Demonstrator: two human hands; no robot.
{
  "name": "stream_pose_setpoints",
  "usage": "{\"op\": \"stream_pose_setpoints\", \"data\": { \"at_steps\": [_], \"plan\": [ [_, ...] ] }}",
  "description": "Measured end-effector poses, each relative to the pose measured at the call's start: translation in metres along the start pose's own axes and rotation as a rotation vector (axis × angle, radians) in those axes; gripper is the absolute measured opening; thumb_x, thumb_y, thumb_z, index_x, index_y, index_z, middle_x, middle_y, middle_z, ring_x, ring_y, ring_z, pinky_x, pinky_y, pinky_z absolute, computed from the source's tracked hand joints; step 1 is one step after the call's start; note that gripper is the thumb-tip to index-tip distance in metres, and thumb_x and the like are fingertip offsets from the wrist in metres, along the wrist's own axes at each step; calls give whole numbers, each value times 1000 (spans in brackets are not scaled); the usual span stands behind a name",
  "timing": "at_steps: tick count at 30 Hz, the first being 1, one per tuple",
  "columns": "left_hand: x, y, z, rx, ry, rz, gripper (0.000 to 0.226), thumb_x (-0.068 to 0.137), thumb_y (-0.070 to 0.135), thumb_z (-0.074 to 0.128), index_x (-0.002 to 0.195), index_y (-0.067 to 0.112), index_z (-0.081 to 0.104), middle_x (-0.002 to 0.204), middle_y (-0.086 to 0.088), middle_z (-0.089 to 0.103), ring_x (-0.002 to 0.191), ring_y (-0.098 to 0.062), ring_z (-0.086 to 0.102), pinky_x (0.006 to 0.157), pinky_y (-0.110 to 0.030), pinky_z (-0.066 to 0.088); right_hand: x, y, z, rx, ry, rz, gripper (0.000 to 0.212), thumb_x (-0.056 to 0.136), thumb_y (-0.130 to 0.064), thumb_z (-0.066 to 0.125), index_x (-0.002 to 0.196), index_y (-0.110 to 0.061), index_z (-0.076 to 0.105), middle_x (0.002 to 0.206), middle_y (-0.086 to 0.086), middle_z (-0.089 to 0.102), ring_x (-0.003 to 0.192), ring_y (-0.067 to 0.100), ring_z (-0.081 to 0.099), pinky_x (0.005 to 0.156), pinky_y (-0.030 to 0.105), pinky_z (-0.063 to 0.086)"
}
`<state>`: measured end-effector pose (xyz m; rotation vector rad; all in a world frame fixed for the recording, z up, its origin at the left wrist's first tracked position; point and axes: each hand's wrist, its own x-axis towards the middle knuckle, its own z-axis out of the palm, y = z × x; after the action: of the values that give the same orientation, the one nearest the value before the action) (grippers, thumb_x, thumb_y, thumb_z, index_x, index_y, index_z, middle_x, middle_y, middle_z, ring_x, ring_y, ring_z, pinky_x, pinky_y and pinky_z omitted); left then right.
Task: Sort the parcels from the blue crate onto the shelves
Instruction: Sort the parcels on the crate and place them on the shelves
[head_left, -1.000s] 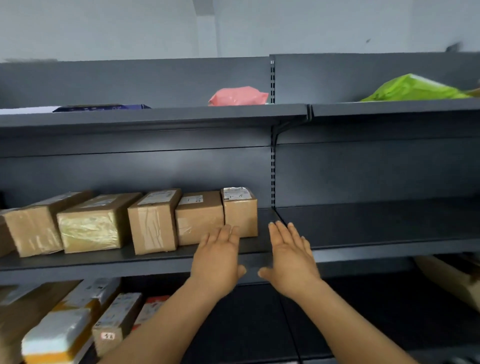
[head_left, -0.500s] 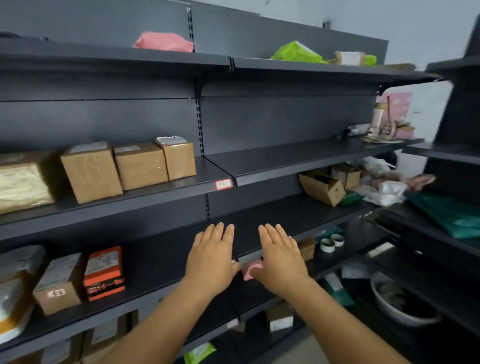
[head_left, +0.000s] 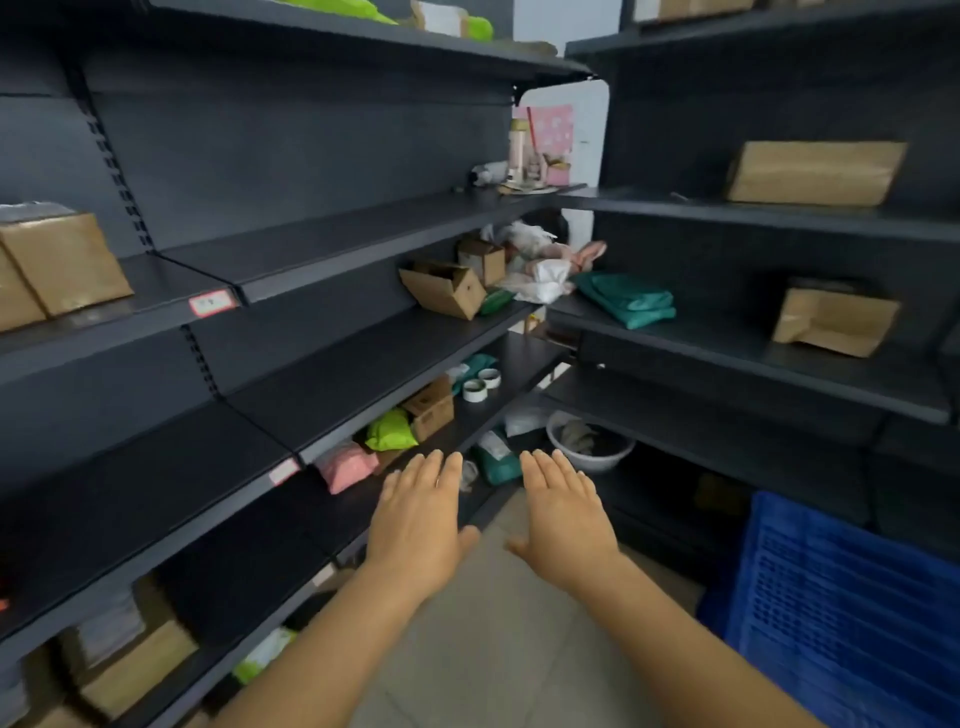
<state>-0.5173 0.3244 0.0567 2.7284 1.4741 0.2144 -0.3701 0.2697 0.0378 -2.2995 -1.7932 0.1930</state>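
My left hand (head_left: 418, 519) and my right hand (head_left: 563, 514) are stretched out in front of me, palms down, fingers straight, holding nothing. The blue crate (head_left: 841, 613) stands on the floor at the lower right; only its slatted side shows and its inside is hidden. Dark grey shelves (head_left: 332, 244) run along the left and meet a second shelf unit (head_left: 727, 343) in the corner on the right. Brown cardboard parcels (head_left: 65, 260) sit on the left shelf. More brown parcels (head_left: 815, 174) lie on the right unit.
On the lower left shelves lie a pink bag (head_left: 345, 465), a green bag (head_left: 389, 431), a small carton (head_left: 431, 410) and tape rolls (head_left: 480, 387). An open carton (head_left: 444, 288) and a green cloth (head_left: 628, 299) sit near the corner. A white basin (head_left: 589, 441) stands on the floor.
My view has swung right and down, from the row of parcels on the left shelf to the corner and the blue crate. Both hands stay flat and empty in front of me.
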Motion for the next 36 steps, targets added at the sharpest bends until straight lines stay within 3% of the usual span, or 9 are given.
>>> {"op": "stream_pose_setpoints", "data": {
  "at_steps": [24,36],
  "plan": [
    [-68,409,117,-95,-235,453,81,94,47,51,154,18,5,161,-2,11,147,-18,10,119,-34,11,-267,353,-26,54,-59,584,95,92,-43,58,153,-14,-8,162,1,-7,148,22,-12,119,39,-1],
    [-80,561,154,-106,-317,669,82,95,50,48,154,17,3,161,-2,10,147,-19,11,119,-37,12,-354,471,-36,108,-52,837,96,91,-45,59,153,-13,-8,162,2,-7,148,22,-12,121,39,1]
  ]
}}
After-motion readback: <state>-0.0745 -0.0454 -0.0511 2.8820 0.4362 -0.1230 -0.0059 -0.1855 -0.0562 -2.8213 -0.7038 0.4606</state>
